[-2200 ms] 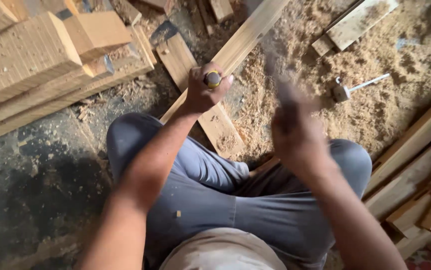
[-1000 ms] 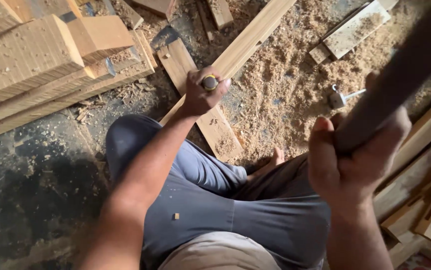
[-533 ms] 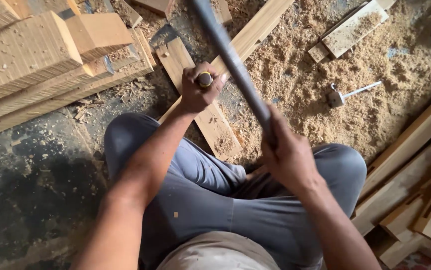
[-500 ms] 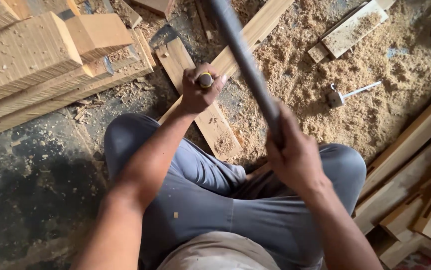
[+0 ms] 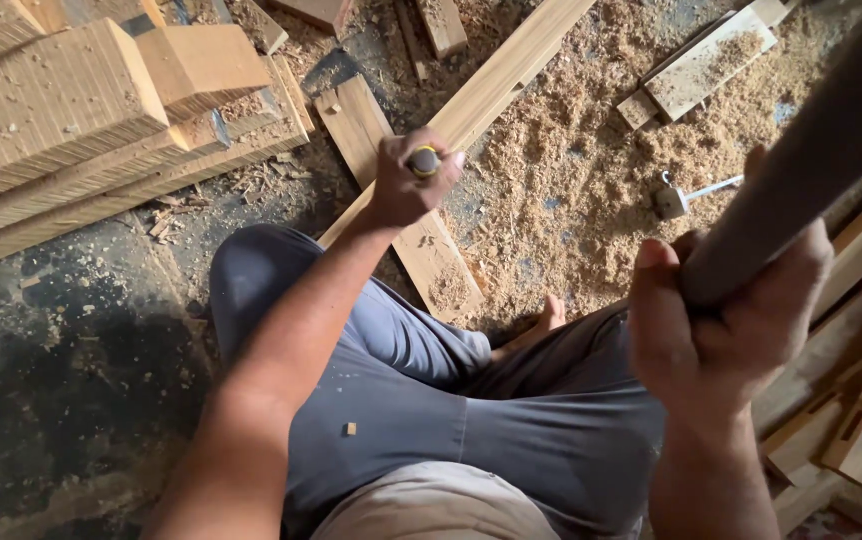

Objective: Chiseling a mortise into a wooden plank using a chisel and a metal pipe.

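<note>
Overhead, the right hand (image 5: 726, 320) grips a raised mallet handle (image 5: 801, 170), while the left hand (image 5: 406, 185) clasps a chisel (image 5: 424, 160) on a plank (image 5: 496, 85).

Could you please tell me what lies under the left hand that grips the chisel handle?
Under the left hand lie a long pale wooden beam and a short flat wooden plank crossing it. The yellow-capped chisel handle shows; its blade is hidden.
</note>
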